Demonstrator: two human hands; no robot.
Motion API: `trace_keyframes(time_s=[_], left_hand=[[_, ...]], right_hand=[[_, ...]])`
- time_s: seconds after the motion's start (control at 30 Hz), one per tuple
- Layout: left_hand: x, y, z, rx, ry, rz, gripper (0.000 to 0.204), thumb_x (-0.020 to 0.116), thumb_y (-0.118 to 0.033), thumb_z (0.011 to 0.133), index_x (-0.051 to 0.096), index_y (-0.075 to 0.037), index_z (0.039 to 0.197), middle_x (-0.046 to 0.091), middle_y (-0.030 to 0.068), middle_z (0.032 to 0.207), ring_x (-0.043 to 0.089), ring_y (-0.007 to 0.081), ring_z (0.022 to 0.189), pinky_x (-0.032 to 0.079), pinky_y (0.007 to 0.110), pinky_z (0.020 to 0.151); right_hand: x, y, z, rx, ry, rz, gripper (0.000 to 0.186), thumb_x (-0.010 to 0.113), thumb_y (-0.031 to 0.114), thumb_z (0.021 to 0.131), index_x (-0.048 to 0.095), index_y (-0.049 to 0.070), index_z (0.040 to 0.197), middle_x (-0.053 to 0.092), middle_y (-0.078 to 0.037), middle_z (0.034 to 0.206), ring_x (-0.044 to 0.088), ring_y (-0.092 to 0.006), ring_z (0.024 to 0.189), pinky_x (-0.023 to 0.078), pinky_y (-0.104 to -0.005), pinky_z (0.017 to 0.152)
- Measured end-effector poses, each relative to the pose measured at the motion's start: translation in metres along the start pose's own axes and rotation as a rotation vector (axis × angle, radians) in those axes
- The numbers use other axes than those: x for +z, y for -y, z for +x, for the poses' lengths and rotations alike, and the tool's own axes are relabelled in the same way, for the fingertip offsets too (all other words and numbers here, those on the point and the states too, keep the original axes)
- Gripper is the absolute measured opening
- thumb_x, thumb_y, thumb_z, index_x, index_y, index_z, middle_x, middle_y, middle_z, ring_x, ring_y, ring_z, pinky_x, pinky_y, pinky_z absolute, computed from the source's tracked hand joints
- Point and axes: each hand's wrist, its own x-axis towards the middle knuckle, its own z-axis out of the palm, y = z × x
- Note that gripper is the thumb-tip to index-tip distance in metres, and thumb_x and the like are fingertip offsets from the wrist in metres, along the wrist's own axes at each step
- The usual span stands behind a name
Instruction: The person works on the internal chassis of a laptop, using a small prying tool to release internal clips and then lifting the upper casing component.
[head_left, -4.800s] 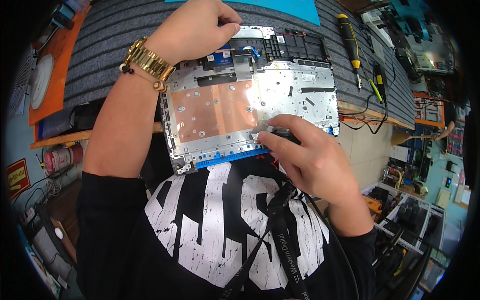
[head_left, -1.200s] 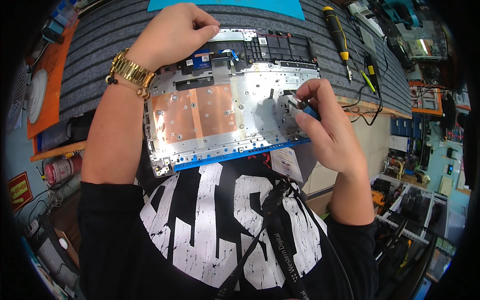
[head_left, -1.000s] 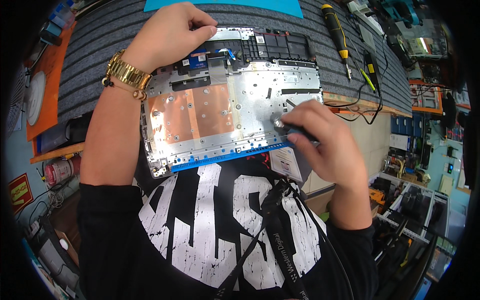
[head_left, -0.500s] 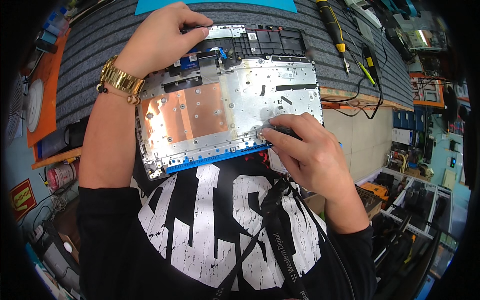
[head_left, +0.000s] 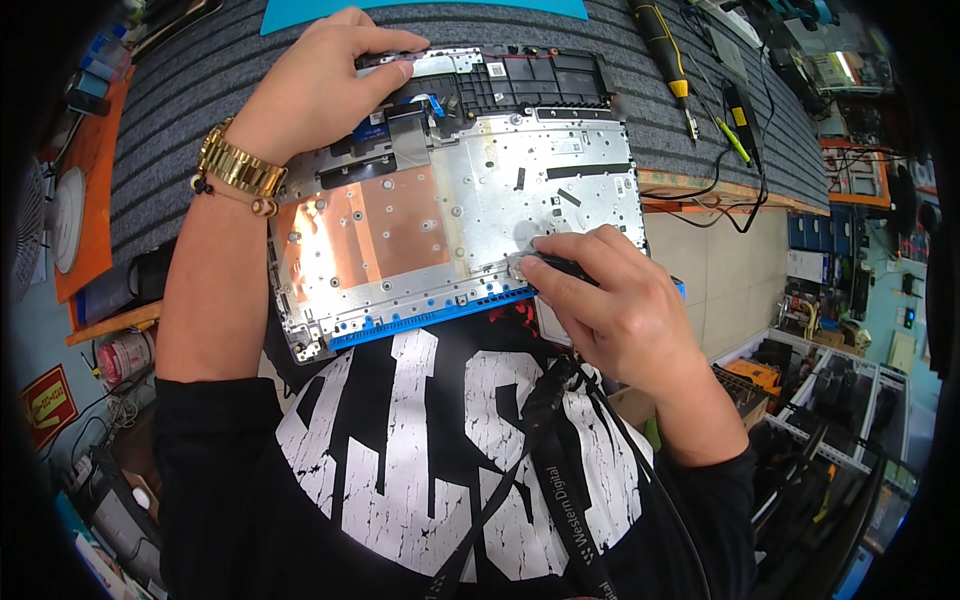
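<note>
A laptop chassis (head_left: 500,205) lies tilted in front of me, its silvery inner side up. It has a copper-coloured sheet (head_left: 405,225) at left, black plastic framing (head_left: 540,82) along the far side and a blue strip (head_left: 430,318) on the near edge. My left hand (head_left: 325,85) pinches the far edge between thumb and fingers. Near the close edge, right of the middle, my right hand (head_left: 630,310) is closed, fingertips against the metal plate. Something dark and slim shows under its fingers; I cannot make out what it is.
A grey ribbed mat (head_left: 190,150) covers the bench. To the right lie a yellow-and-black screwdriver-like tool (head_left: 662,50), a green-tipped pen-like tool (head_left: 735,143) and black cables (head_left: 740,222). A turquoise sheet (head_left: 430,10) is at the far edge. Shelving (head_left: 850,400) stands at lower right.
The chassis and both hands have shifted very slightly to the left. Both hands keep their places on it.
</note>
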Motion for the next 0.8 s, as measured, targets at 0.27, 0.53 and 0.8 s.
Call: trace_keyframes(time_s=[0.27, 0.53, 0.8], left_hand=[[-0.0005, 0.0007, 0.0006, -0.002, 0.006, -0.006, 0.037, 0.076, -0.025, 0.114, 0.086, -0.017, 0.148, 0.060, 0.0053, 0.101, 0.062, 0.0220, 0.102, 0.055, 0.037, 0.095], [-0.0014, -0.0011, 0.0000, 0.008, -0.001, -0.007, 0.037, 0.076, -0.025, 0.114, 0.086, -0.016, 0.148, 0.060, 0.0052, 0.100, 0.061, 0.0222, 0.101, 0.055, 0.037, 0.095], [-0.0006, -0.0009, 0.0014, 0.015, 0.012, -0.021, 0.036, 0.077, -0.024, 0.113, 0.086, -0.015, 0.147, 0.060, 0.0058, 0.100, 0.061, 0.0225, 0.101, 0.054, 0.038, 0.095]], right_hand=[[-0.0017, -0.0001, 0.0041, -0.007, -0.001, 0.026, 0.043, 0.086, -0.005, 0.083, 0.089, 0.007, 0.124, 0.082, -0.012, 0.126, 0.075, -0.0319, 0.094, 0.064, -0.0430, 0.078], [-0.0016, -0.0005, 0.0017, 0.004, 0.006, 0.040, 0.043, 0.086, -0.005, 0.084, 0.089, 0.007, 0.125, 0.082, -0.013, 0.126, 0.076, -0.0328, 0.096, 0.064, -0.0441, 0.080], [0.0025, -0.0042, 0.0002, -0.003, 0.034, 0.030, 0.051, 0.087, -0.001, 0.081, 0.085, 0.010, 0.131, 0.076, -0.007, 0.130, 0.072, -0.0286, 0.104, 0.063, -0.0428, 0.082]])
